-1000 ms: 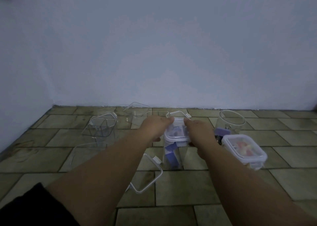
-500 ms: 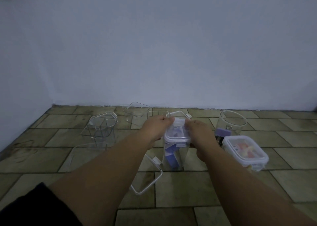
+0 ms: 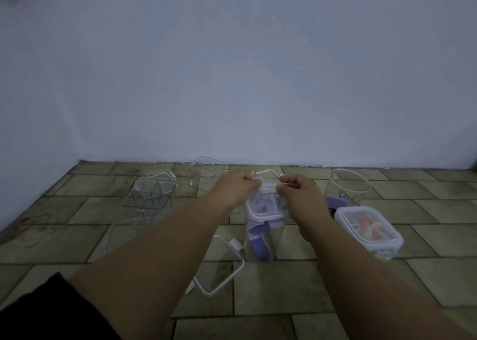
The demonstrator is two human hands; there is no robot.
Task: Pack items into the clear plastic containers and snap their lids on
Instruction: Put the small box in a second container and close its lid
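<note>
A tall clear container (image 3: 263,239) stands on the tiled floor at centre, with purple and white items inside and a white-rimmed lid (image 3: 265,209) on top. My left hand (image 3: 236,191) grips the lid's far left edge with closed fingers. My right hand (image 3: 300,193) pinches the far right edge. A low square container (image 3: 367,230) with its lid on and pink and yellow contents sits to the right. A loose lid (image 3: 222,270) lies on the floor under my left forearm.
An empty square container (image 3: 151,193) stands at the left, with another clear lid (image 3: 129,227) in front of it. More clear lids (image 3: 206,168) lie near the wall. A round clear jar (image 3: 349,187) and a purple block (image 3: 335,201) stand at right.
Both hands have shifted slightly toward the far edge of the lid on the tall container. The container and other items stay in place.
</note>
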